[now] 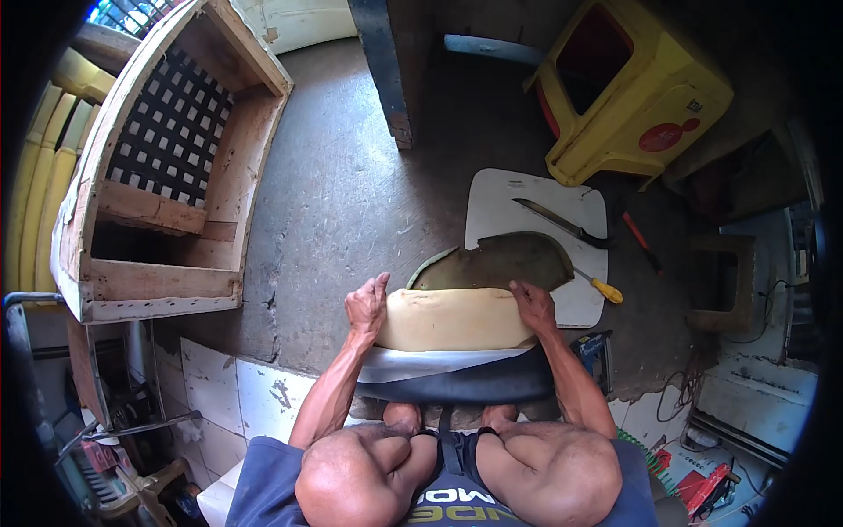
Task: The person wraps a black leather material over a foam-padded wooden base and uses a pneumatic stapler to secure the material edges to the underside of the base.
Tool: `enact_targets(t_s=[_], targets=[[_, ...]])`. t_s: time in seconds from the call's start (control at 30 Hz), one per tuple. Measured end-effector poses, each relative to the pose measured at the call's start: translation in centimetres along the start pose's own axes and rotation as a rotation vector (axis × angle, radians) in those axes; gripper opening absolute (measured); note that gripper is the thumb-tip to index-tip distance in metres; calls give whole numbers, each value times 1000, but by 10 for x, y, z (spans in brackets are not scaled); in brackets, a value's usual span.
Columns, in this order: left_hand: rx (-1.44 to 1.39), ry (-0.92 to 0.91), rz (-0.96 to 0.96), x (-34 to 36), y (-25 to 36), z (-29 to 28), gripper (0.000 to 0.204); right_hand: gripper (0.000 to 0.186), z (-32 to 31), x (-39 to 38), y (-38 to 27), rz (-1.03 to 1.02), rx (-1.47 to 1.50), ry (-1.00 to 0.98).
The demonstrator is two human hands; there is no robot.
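A pale yellow foam block (458,320) lies across in front of my feet. My left hand (367,306) is closed on its left end, and my right hand (532,309) grips the right end, both near the far edge. Under the near side of the foam show a white sheet (448,360) and a black cover (457,384). Just beyond the foam is an old dark green, curved panel (492,262) with a raised rim. Part of the panel is hidden behind the foam.
A white board (500,195) carries a long knife (562,220) and a yellow-handled screwdriver (601,286). Right of it lies a red-handled tool (643,241). A yellow plastic stool (628,105) lies beyond. At left stands a wooden frame (250,176) with black webbing. A blue-black tool (595,358) is beside my right forearm.
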State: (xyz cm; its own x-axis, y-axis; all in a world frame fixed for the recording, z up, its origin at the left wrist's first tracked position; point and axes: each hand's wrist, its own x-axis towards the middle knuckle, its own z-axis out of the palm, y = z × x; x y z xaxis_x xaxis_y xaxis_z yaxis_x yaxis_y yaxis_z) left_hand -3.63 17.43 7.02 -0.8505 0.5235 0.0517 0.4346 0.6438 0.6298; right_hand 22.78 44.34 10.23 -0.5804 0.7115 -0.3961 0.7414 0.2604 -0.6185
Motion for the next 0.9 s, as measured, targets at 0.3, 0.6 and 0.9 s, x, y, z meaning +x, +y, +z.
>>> enact_targets(t_s=[0.3, 0.6, 0.9], targets=[[-149, -253, 592, -15, 35, -98, 29, 26, -92, -47, -28, -300, 212, -326], [74, 129, 1026, 74, 110, -130, 30, 26, -137, -10, -88, -880, -88, 521], [277, -216, 892, 20, 23, -37, 26, 30, -12, -21, 2, -581, -329, 535]])
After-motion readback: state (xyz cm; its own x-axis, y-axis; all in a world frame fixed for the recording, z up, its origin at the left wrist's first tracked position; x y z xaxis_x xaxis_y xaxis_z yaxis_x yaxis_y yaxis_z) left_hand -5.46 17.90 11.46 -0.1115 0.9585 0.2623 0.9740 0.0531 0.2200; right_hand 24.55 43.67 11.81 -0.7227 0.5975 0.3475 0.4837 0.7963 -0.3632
